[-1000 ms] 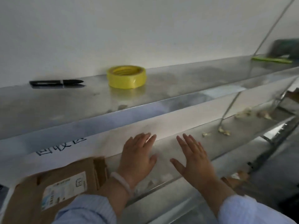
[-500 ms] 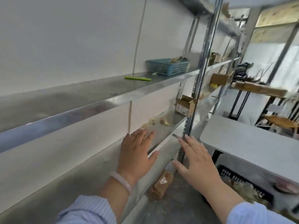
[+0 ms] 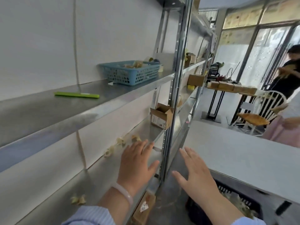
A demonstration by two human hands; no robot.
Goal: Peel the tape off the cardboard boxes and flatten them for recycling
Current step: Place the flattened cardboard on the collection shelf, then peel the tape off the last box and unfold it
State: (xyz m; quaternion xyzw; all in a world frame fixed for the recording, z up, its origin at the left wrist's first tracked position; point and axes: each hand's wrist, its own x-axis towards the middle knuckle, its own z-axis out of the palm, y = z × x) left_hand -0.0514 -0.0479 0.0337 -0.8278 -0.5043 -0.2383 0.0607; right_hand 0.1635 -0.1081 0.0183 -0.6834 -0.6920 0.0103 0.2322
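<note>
Evidently ready to fetch work, a person's left hand point(image 3: 136, 163) and right hand point(image 3: 196, 174) hovered, fingers point(image 3: 141, 146) spread and holding nothing, well short of the open cardboard box point(image 3: 161, 116) waiting on the lower shelf point(image 3: 100, 174).

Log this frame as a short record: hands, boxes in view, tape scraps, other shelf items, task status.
hands: left hand and right hand both open, fingers spread, holding nothing
nearest box: open cardboard box upright on the middle shelf beside the metal upright, beyond both hands
lower box: labelled cardboard box below that shelf's front edge
tape scraps: crumpled wads on the middle shelf
other items: blue basket and green tool on the upper shelf
status: no box in hand
</note>
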